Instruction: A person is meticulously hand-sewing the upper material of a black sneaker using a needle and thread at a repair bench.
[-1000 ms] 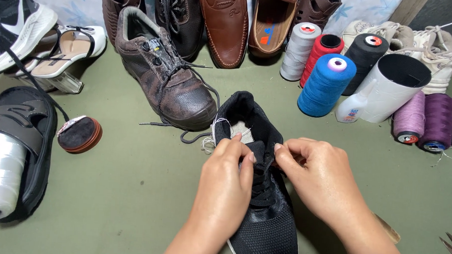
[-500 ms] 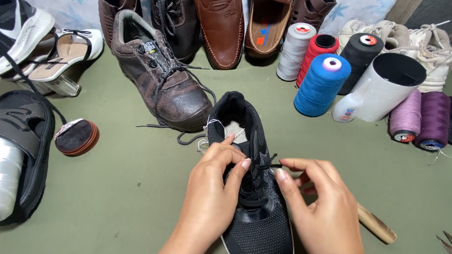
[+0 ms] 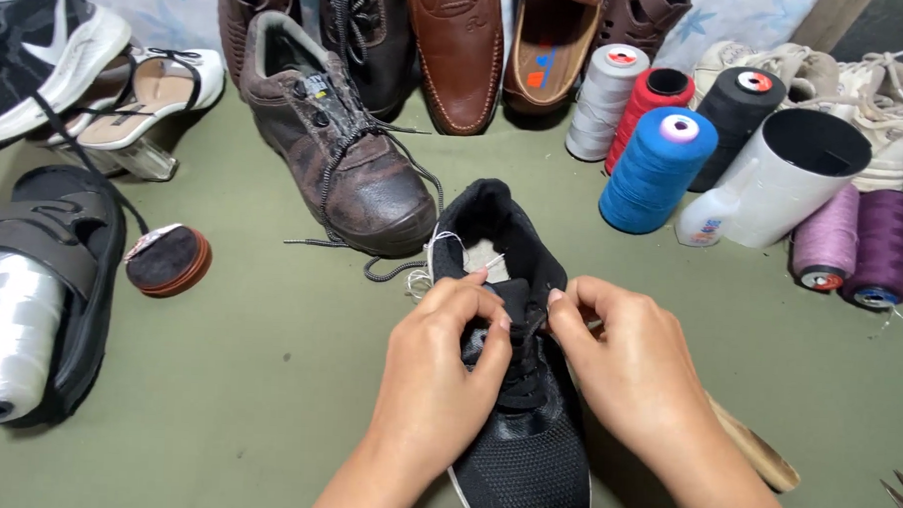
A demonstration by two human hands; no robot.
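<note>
Open cloth in front and to the left – clutter behind and to the right.

The olive-green table cover (image 3: 256, 397) lay bare between the black mesh sneaker (image 3: 524, 457) and the black strapped sandal (image 3: 61, 270), broken only by a small round brown tin (image 3: 168, 260). Behind, the scuffed brown leather boot (image 3: 345, 150) stood just beside the sneaker's heel, its loose laces trailing across the gap. To the right, the blue thread cone (image 3: 658, 169) and white cylindrical tube (image 3: 789, 176) blocked the way – a wooden handle (image 3: 755, 450) lay under the right hand (image 3: 628, 365).
</note>
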